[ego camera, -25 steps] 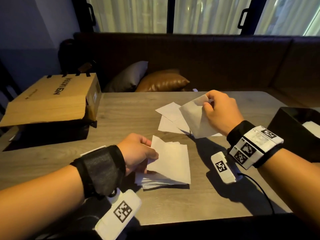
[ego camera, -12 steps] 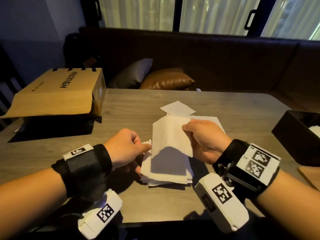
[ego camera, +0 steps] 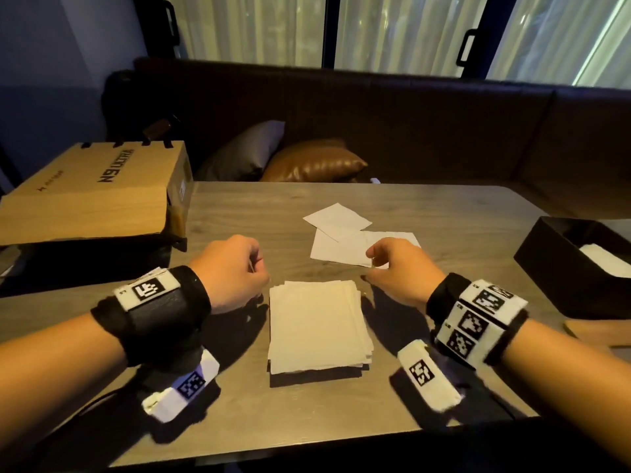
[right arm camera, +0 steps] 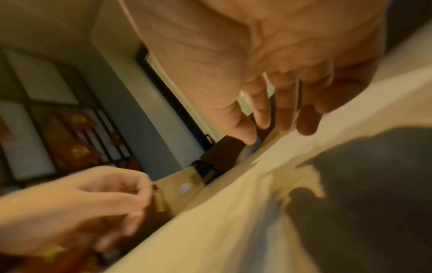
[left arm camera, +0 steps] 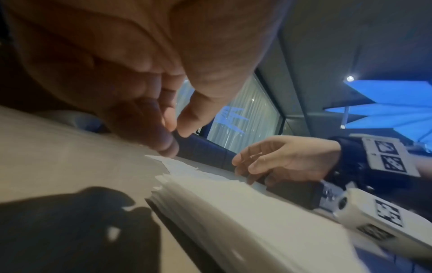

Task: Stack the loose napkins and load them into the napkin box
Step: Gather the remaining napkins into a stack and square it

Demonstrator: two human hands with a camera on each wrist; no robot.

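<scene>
A squared stack of white napkins point(ego camera: 317, 326) lies on the wooden table point(ego camera: 256, 206) between my hands. My left hand point(ego camera: 235, 271) hovers at the stack's far left corner with curled fingers and holds nothing; one fingertip point(left arm camera: 168, 147) is down by that corner. Beside the far right corner is my right hand point(ego camera: 382, 264), fingers relaxed and empty. Three loose napkins point(ego camera: 338, 233) lie just beyond it, overlapping. The black napkin box point(ego camera: 546, 264) stands at the right edge with white napkins point(ego camera: 607, 264) inside.
A brown cardboard box point(ego camera: 92, 192) lies on the table's far left. A flat wooden piece point(ego camera: 594, 332) sits in front of the napkin box. Behind the table runs a dark sofa with two cushions point(ego camera: 307, 162).
My right hand carried a napkin from the loose pile, laid it on the stack and let go. My left hand released the stack's edge. Both hands now sit beside the stack.
</scene>
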